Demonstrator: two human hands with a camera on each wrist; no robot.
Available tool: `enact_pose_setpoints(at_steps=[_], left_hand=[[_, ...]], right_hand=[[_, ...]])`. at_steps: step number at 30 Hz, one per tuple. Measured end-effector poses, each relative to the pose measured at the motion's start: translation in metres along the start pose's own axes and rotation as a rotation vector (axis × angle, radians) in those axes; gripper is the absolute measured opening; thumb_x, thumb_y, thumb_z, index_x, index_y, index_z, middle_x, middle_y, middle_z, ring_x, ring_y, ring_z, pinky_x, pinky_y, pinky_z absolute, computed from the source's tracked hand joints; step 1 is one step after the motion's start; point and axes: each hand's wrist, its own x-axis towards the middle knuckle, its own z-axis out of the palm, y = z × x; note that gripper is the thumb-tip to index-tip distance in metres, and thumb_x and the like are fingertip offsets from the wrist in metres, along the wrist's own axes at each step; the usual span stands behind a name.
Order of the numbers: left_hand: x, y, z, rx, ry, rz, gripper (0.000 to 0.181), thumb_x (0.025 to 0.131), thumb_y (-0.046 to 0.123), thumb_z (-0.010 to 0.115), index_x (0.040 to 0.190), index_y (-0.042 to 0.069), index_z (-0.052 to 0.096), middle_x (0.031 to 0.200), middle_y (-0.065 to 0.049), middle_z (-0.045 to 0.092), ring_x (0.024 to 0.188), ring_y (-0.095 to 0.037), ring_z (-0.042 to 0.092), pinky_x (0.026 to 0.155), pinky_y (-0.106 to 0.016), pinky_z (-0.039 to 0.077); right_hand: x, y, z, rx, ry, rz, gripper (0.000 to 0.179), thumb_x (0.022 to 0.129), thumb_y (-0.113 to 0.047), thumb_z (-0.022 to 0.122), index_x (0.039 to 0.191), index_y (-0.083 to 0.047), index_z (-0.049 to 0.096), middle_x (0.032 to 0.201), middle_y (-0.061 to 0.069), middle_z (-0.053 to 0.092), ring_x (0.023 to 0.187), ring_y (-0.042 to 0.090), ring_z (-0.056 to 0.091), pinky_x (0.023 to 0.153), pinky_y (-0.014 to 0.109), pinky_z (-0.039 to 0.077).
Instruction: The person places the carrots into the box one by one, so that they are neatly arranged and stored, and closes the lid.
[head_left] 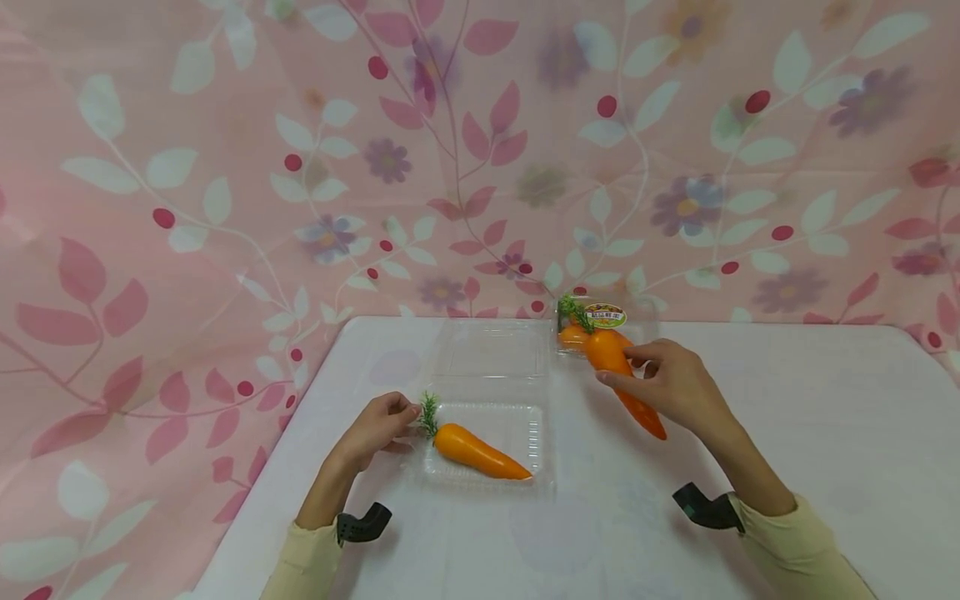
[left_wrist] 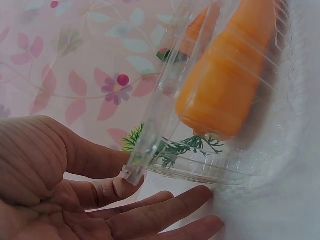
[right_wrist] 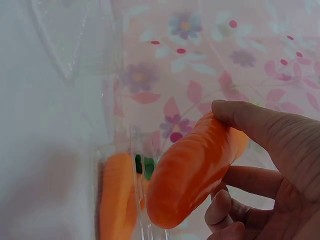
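With thumb and index finger, my left hand (head_left: 373,432) pinches the left rim of an opened clear plastic container (head_left: 534,433). Inside its base lies an orange toy carrot (head_left: 480,452), its green top (head_left: 428,415) at the rim beside my fingertips. In the left wrist view the other fingers of that hand (left_wrist: 145,215) extend below the container wall. My right hand (head_left: 675,385) grips a second carrot (head_left: 609,357) above the table, tilted with its tip toward me. The fingers cover part of its middle.
A lidded clear box (head_left: 645,315) with an oval label (head_left: 606,314) and orange pieces stands at the back, partly behind the held carrot. The opened container's lid (head_left: 491,350) lies back on the white table (head_left: 817,433). A pink floral cloth (head_left: 465,167) hangs behind.
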Motion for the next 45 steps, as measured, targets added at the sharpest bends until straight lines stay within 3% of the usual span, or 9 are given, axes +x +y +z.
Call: enact_pose_setpoints(at_steps=[8, 15, 20, 23, 29, 45], left_hand=[[0.000, 0.001, 0.000, 0.004, -0.007, 0.006, 0.022, 0.101, 0.017, 0.057, 0.098, -0.004, 0.055, 0.097, -0.016, 0.061, 0.086, -0.031, 0.064, 0.073, -0.045, 0.059], [0.000, 0.001, 0.001, 0.002, -0.004, 0.000, 0.021, 0.101, 0.017, 0.057, 0.098, -0.004, 0.055, 0.097, -0.016, 0.061, 0.087, -0.032, 0.064, 0.073, -0.045, 0.059], [-0.001, 0.000, 0.000, 0.007, -0.002, 0.005, 0.021, 0.101, 0.016, 0.057, 0.098, -0.004, 0.056, 0.097, -0.016, 0.062, 0.088, -0.033, 0.064, 0.073, -0.045, 0.059], [-0.001, 0.000, 0.000, 0.012, -0.003, 0.004, 0.021, 0.101, 0.016, 0.057, 0.099, -0.004, 0.056, 0.097, -0.016, 0.062, 0.087, -0.032, 0.064, 0.073, -0.045, 0.059], [0.001, -0.001, 0.000, 0.016, 0.001, 0.006, 0.021, 0.101, 0.017, 0.057, 0.100, -0.004, 0.056, 0.096, -0.017, 0.062, 0.084, -0.031, 0.063, 0.072, -0.045, 0.059], [-0.001, 0.000, 0.001, 0.014, 0.003, 0.018, 0.021, 0.101, 0.016, 0.056, 0.098, -0.005, 0.055, 0.097, -0.016, 0.062, 0.086, -0.031, 0.065, 0.072, -0.045, 0.059]], right_hand=[[0.005, -0.011, 0.012, 0.008, -0.023, -0.022, 0.067, 0.078, -0.055, 0.078, 0.119, -0.003, 0.070, 0.104, 0.011, 0.061, 0.087, 0.025, 0.051, 0.066, 0.032, 0.047], [0.012, -0.018, 0.026, 0.034, -0.036, -0.102, 0.054, 0.078, -0.054, 0.079, 0.114, -0.013, 0.074, 0.097, 0.004, 0.061, 0.079, 0.021, 0.050, 0.062, 0.032, 0.045], [0.016, -0.025, 0.036, 0.040, -0.039, -0.150, 0.039, 0.078, -0.050, 0.081, 0.101, -0.019, 0.077, 0.085, -0.001, 0.059, 0.076, 0.019, 0.050, 0.060, 0.031, 0.046], [0.018, -0.031, 0.041, 0.043, -0.053, -0.150, 0.040, 0.077, -0.051, 0.081, 0.099, -0.018, 0.077, 0.085, -0.002, 0.063, 0.075, 0.019, 0.052, 0.060, 0.031, 0.047], [0.021, -0.041, 0.051, 0.039, -0.078, -0.116, 0.057, 0.075, -0.054, 0.081, 0.111, -0.010, 0.076, 0.098, 0.000, 0.068, 0.078, 0.019, 0.055, 0.064, 0.031, 0.048], [0.024, -0.064, 0.071, 0.076, -0.149, -0.098, 0.051, 0.075, -0.054, 0.081, 0.109, -0.016, 0.077, 0.096, -0.004, 0.068, 0.078, 0.017, 0.054, 0.063, 0.030, 0.048]])
